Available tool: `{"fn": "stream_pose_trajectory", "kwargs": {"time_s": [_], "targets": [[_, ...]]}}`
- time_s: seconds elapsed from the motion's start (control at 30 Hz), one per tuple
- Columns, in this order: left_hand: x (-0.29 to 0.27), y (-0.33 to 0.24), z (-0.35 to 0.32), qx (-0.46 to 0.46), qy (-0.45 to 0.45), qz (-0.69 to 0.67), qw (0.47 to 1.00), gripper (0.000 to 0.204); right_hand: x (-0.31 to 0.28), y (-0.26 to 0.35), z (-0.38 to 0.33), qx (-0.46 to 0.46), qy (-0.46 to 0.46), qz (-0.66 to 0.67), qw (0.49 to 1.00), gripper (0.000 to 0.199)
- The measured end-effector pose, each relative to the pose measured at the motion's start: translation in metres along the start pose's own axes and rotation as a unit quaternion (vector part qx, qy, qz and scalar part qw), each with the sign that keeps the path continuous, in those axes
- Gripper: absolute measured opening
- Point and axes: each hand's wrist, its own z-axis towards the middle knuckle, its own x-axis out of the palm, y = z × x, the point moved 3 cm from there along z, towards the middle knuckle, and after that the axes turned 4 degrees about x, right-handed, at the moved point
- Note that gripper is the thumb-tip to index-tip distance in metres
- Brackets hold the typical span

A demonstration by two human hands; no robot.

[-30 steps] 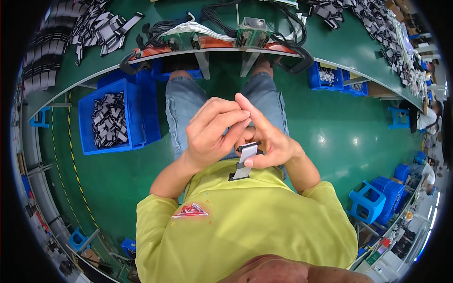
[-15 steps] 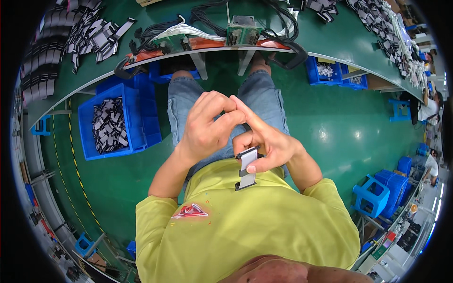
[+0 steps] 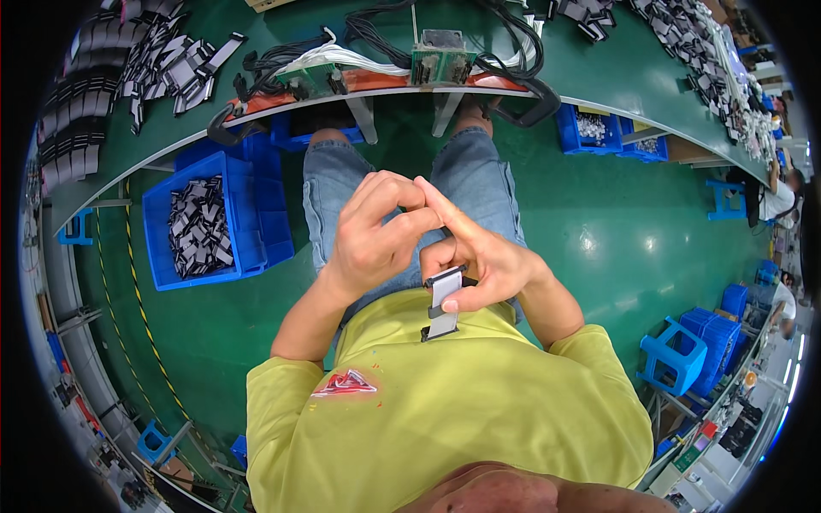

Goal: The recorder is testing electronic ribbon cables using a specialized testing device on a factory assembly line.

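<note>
My right hand holds a short grey flat ribbon cable with black connectors, pinched under its thumb. The cable hangs tilted in front of the yellow shirt, one connector by the fingers and another at its low end. Beside it, my left hand is closed, with its fingers curled and pinched against the outstretched right index fingertip. What lies in that pinch, if anything, is hidden. Between the two hands a small dark edge shows, too slight to name.
A blue bin of similar cables stands on the floor at left. Ahead runs a green workbench with cable piles, a green circuit-board fixture and black clamps. A blue stool stands at right.
The ribbon cable has shifted and tilted slightly, its low end moving a little left and up. Both hands keep nearly the same place and grip.
</note>
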Motion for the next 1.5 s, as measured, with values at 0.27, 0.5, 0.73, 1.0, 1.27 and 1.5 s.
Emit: {"fn": "stream_pose_trajectory", "kwargs": {"time_s": [0.27, 0.5, 0.73, 1.0, 1.27, 1.5], "targets": [[0.002, -0.006, 0.001, -0.064, -0.053, -0.052, 0.995, 0.029, 0.002, 0.004, 0.002, -0.047, 0.006, -0.051, 0.998, 0.124], [-0.003, -0.013, 0.007, -0.099, -0.026, -0.024, 0.994, 0.029, -0.003, -0.007, 0.005, -0.067, -0.063, -0.135, 0.987, 0.122], [-0.008, -0.016, 0.004, -0.161, -0.019, -0.073, 0.984, 0.029, -0.001, -0.004, 0.009, -0.108, -0.124, -0.234, 0.958, 0.123], [-0.002, -0.020, -0.001, -0.215, -0.041, -0.120, 0.968, 0.023, -0.001, -0.005, 0.009, -0.097, -0.139, -0.243, 0.955, 0.122], [0.006, -0.022, -0.007, -0.252, -0.090, -0.135, 0.954, 0.012, 0.000, -0.003, 0.012, -0.118, -0.140, -0.272, 0.945, 0.122], [0.015, -0.024, -0.013, -0.238, -0.059, -0.159, 0.956, 0.011, -0.003, 0.001, 0.008, -0.102, -0.156, -0.309, 0.933, 0.123]]}}
